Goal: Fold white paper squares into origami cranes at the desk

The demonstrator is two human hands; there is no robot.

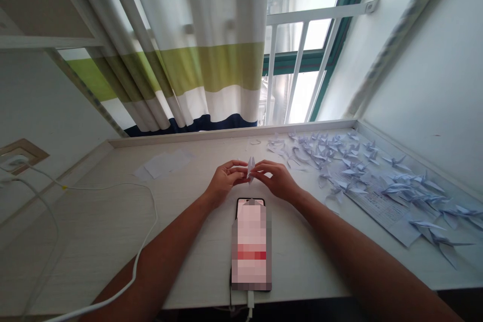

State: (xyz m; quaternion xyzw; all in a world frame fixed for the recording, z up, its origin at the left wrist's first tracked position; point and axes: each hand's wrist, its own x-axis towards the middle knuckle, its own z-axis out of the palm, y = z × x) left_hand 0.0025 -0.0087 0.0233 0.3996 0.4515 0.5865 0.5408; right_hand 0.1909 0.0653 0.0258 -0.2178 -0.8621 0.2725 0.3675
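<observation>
A small piece of folded white paper point(250, 167) stands upright between my two hands, above the middle of the desk. My left hand point(227, 179) pinches its left side with the fingertips. From the other side, the thumb and fingers of my right hand point(274, 177) close on it. Its exact folded shape is too small to make out. Just below my hands lies a phone point(237, 211) with a lit, blurred screen and a white cable plugged into its lower end.
Several folded paper cranes point(354, 186) cover the desk's right side, some on a written sheet point(392, 211). Flat white paper pieces point(162, 163) lie at the back left. A white cable point(151, 196) runs from a wall socket point(22, 158) across my left forearm. Behind hangs a striped curtain point(211, 60).
</observation>
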